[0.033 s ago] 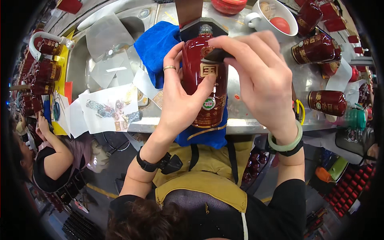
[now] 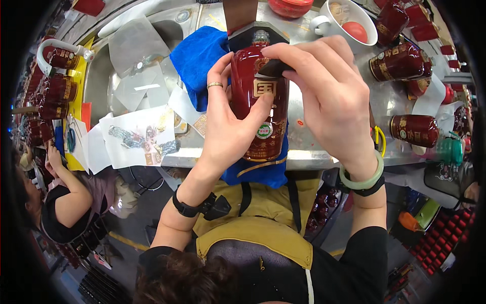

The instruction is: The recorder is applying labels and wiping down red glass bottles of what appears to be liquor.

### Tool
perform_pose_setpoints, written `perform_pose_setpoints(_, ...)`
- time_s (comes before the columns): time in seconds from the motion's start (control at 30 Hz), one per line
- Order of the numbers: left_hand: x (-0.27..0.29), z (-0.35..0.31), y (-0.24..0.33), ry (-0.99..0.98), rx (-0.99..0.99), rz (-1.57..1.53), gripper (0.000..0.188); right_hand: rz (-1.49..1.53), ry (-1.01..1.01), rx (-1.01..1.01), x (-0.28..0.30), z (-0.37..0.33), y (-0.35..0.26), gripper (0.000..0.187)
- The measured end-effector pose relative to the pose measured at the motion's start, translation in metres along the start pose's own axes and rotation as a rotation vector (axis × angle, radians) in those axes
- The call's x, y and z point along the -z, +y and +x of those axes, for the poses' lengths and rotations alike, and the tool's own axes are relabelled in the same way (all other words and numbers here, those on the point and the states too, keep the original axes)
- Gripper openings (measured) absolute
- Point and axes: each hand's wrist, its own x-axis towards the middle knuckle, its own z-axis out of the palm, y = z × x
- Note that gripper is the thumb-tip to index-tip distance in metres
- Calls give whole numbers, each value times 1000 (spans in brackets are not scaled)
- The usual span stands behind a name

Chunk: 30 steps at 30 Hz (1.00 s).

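Note:
A dark red glass bottle [image 2: 246, 68] with gold lettering and a small round green-and-white sticker lies on its back, neck pointing away from me. My left hand [image 2: 230, 119] is closed around its left side, the thumb laid across the front near a square gold label. Between the thumb and fingers of my right hand [image 2: 331, 93] is a thin dark flat piece [image 2: 274, 68], like a scraper. Its edge rests against the bottle's upper front. A blue cloth [image 2: 255, 177] lies under the bottle's base. Beyond the neck stands a dark block-like support [image 2: 235, 39].
Left of the bottle are another blue cloth [image 2: 200, 58], a printed decal sheet [image 2: 142, 137] and a sink [image 2: 93, 104] with translucent sheets. A white mug [image 2: 334, 12] sits at the back right. More red bottles [image 2: 415, 129] lie at right. A co-worker [image 2: 66, 197] is at far left.
My right hand has shifted very slightly at the bottle's upper front, the dark piece still in its fingers. The bottle and my left hand look unmoved.

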Motion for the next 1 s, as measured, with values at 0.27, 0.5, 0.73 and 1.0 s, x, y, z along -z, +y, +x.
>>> perform_pose_setpoints(0.27, -1, 0, 1, 16, -34, 12, 77, 72, -154, -32, 1, 9, -13, 44)
perform_pose_setpoints(0.5, 0, -3, -1, 16, 0, -13, 86, -4, -116, 89, 1, 15, -13, 47)
perform_pose_setpoints(0.73, 11, -33, 3, -18, -39, 226, 102, 57, -145, 27, 0, 1, -13, 50)
perform_pose_setpoints(1.0, 13, -36, -1, 27, -16, 233, 96, 38, -105, -36, 15, 3, -9, 37)
